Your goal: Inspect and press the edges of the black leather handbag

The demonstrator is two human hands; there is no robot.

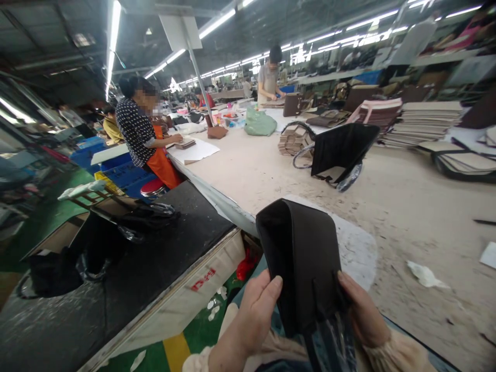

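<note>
dark brown leather-like bag [318,253]: held between two bare hands at the near table edge, over the lap; its hollow black inside is turned to the left, and its straps [329,341] hang at the lower end, partly wrapped in clear film.
left hand [251,305]: the near side edge of the mouth is gripped, with the thumb laid along it; the other fingers are mostly hidden, so their spread cannot be told.
right hand [366,310]: the opposite side is pressed by the fingertips, near the strap base; the palm is kept beside the panel.
contact with table [240,175]: cannot be told; the far end of the bag is merely seen against a white sheet [358,248].
good handling, as judged: even pressure is best applied from both sides, so that the walls are not creased; the film is best left unsnagged, and the panel kept off the loose scrap [426,274] and the specks.
second bag [341,150]: stood farther off on the table, its dark mouth shown.
dark bench [163,268]: placed to the left; more black pieces [96,248] are laid upon it.
</note>
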